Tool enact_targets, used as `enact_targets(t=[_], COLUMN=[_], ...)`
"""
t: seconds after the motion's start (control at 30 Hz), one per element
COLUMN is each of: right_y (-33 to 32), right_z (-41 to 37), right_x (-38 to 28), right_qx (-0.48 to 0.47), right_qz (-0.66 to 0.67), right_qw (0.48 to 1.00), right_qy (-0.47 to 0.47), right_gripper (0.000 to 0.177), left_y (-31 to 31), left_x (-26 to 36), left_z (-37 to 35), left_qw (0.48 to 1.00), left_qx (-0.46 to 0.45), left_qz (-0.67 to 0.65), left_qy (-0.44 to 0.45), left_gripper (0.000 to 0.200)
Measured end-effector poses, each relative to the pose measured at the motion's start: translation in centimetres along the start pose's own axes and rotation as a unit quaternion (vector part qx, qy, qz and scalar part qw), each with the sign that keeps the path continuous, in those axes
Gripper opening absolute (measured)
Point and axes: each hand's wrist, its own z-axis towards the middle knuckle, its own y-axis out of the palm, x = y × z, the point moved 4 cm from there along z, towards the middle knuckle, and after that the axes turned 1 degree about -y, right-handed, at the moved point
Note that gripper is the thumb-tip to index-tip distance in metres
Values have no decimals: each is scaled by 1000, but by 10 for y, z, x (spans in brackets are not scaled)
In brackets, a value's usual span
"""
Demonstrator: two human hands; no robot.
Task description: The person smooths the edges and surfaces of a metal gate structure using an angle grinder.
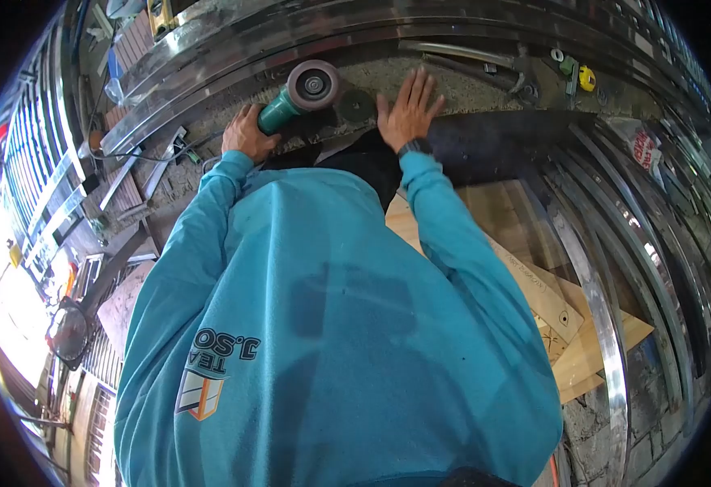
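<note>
Grinder (285, 105) on the ground ahead of the person, green body tilted up to the R, its 1 round wheel (314, 84) facing up. L hand (250, 132) at the rear end of it, fingers curled on the body. R hand (408, 109) w/ nothing in grasp – fingers released, straight & spread, palm down; wristwatch (414, 147) on that wrist. Between wheel & R hand, 1 small dark disc (356, 105).

Farther R: hammer (524, 81), then yellow tape measure (587, 79). Long metal bars (611, 341) run down the R side, nr wood boards (607, 353) – 1 w/ handwriting, too small to read.
</note>
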Motion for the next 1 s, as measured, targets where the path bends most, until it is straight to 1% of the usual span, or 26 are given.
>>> enact_targets(t=[0.03, 0.1, 0.13, 0.17, 0.23, 0.27, 0.3, 0.37, 0.4, 0.43, 0.5, 0.53, 0.6, 0.63, 0.77, 0.83, 0.87, 1.0], right_y=[4, 5, 4, 0, -5, -7, -9, -12, -13, -13, -8, -9, -3, 0, -2, 1, 7, 9], right_z=[9, 20, 14, 5, -20, -37, -53, -73, -79, -77, -61, -43, -2, 4, -8, -45, -53, -8], right_x=[3, 5, 4, 5, 7, 11, 11, 18, 16, 16, 10, 7, 11, 12, 8, 1, 0, 5], right_qx=[-3, 29, 22, 25, 52, 65, 62, 43, 26, 26, 8, 13, 17, 21, 20, -25, -23, -1], right_qz=[-1, 8, 22, 21, 83, 80, 80, 97, 91, 91, 66, 47, 46, 44, 19, 7, 22, 1], right_qw=[1000, 999, 999, 999, 995, 995, 995, 992, 994, 994, 998, 999, 998, 998, 998, 999, 999, 1000], right_qy=[3, -12, -20, -23, 1, 15, 15, 68, 56, 60, -11, -24, -33, -48, -51, -34, -30, -3], right_gripper=[84, 84, 83, 83, 83, 83, 83, 83, 81, 81, 79, 76, 75, 74, 72, 73, 75, 78], left_y=[-2, -1, 1, 2, -3, -2, -1, 0, 0, -2, -1, -1, -1, -3, -2, 1, 1, 0], left_x=[1, 0, -2, -3, 2, 2, 0, -1, 1, 2, 0, -1, 0, 2, 2, -2, -2, 2], left_z=[0, -2, -1, 2, 3, -1, -3, 0, 0, 0, 0, 1, 2, 2, 0, 1, 2, 0], left_qw=[1000, 1000, 1000, 1000, 1000, 1000, 999, 1000, 1000, 1000, 999, 1000, 1000, 1000, 1000, 1000, 1000, 1000], left_qx=[1, -1, -3, -3, -1, -9, -12, -5, -8, -9, -14, -14, -15, -14, -7, -6, -9, -12], left_qz=[3, 7, 9, 10, 6, 5, 6, 3, 4, 5, 10, 8, 8, 11, 8, 5, 6, 5], left_qy=[-6, -11, -15, -21, -26, -27, -29, -20, -18, -25, -30, -23, -13, -16, -25, -20, -11, -15], left_gripper=[65, 65, 65, 65, 66, 66, 66, 66, 66, 66, 66, 66, 66, 66, 66, 66, 66, 66])
